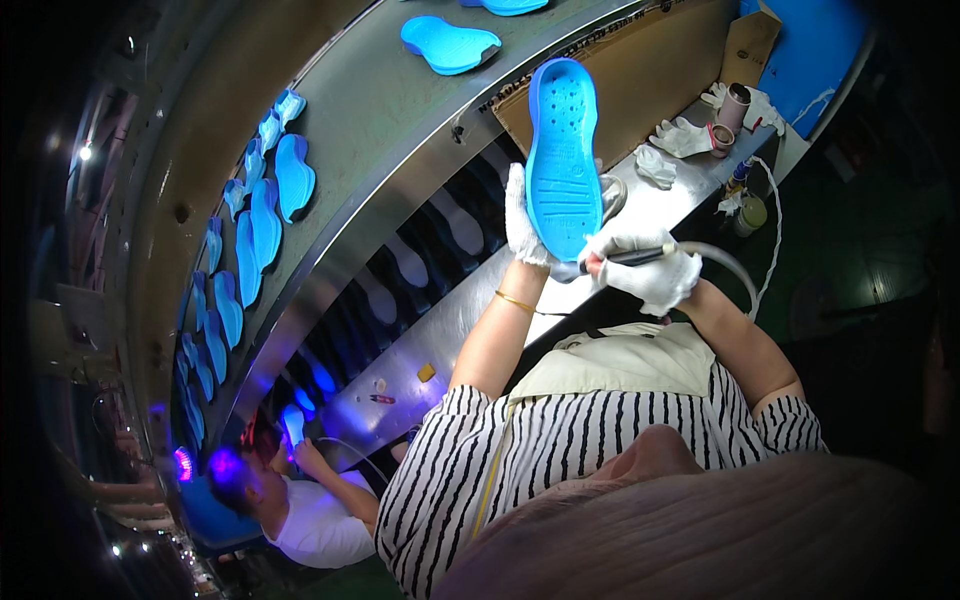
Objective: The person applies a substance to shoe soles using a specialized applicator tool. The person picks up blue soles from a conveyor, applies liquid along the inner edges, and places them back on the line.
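Note:
My left hand (521, 222), in a white glove, grips a blue shoe sole (563, 165) by its left edge near the heel. The sole stands nearly lengthwise before me, heel toward my body, its inner face with holes and ridges turned up. In a white glove too, my right hand (655, 278) is closed round a dark pen-like tool (636, 257) joined to a pale hose (728, 262). The tool's front end is at the sole's heel; whether it touches is hard to make out.
A curved conveyor (350, 130) carries several blue soles and shoe parts on the left. Below it, more soles stand on a dark rack (400, 265). Gloves (682, 138), a thread cone (733, 105) and cardboard (640, 80) lie at right. A co-worker (320, 515) works at lower left.

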### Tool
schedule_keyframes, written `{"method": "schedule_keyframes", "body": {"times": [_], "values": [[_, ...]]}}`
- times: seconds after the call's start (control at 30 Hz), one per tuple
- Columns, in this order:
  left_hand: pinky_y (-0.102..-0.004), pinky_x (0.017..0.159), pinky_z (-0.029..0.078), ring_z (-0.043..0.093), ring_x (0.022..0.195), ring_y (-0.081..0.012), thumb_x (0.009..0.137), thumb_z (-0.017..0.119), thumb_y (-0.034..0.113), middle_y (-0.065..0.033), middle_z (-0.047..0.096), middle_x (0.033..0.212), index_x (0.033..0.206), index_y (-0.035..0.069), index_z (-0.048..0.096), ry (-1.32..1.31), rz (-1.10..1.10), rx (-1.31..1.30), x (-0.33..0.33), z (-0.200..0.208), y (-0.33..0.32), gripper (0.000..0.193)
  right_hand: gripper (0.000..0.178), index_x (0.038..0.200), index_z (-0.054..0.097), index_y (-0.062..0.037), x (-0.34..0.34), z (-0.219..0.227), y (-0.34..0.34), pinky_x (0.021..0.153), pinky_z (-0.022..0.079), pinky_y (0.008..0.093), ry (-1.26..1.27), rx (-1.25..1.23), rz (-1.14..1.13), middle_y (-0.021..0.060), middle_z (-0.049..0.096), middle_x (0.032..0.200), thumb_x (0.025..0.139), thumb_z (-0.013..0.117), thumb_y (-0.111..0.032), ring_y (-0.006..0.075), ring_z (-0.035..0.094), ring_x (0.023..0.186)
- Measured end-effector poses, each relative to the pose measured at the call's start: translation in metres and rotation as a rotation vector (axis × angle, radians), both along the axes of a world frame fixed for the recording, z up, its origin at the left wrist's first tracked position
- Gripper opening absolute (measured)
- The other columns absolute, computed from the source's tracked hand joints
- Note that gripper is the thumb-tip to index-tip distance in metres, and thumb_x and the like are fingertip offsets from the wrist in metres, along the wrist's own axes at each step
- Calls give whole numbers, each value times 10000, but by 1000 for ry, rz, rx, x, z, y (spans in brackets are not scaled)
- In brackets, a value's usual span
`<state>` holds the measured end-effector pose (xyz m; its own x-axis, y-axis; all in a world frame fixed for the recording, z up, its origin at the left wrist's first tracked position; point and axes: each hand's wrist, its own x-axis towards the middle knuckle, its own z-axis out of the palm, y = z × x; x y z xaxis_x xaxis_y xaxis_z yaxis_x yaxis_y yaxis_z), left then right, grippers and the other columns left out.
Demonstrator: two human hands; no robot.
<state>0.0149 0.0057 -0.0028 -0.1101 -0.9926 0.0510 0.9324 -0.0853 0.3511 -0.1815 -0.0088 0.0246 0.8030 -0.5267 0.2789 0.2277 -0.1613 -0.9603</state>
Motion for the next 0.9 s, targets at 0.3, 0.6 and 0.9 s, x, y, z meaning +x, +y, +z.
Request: {"method": "schedule_keyframes", "body": {"times": [0.3,0.6,0.9], "values": [[-469,1005,494,638,1068,-319,965,459,561,-179,615,1265,1325,20,531,-16,109,66,-22,-25,6,654,137,894,657,-34,18,3,-24,751,527,277,-222,-268,-459,76,669,895,810,713,59,140,647,824],[-529,1055,461,596,1158,-430,975,390,618,-230,561,1350,1461,7,401,-51,44,23,-36,-7,23,781,85,1005,632,-37,10,19,-83,726,534,232,-201,144,-620,30,680,864,925,655,-26,73,644,777],[-561,797,589,646,1085,-412,915,416,718,-223,617,1244,1420,38,444,-153,34,109,-12,-4,21,847,177,966,630,-6,-6,28,-66,802,538,282,-102,-370,-294,71,674,948,829,671,99,137,657,882]]}}
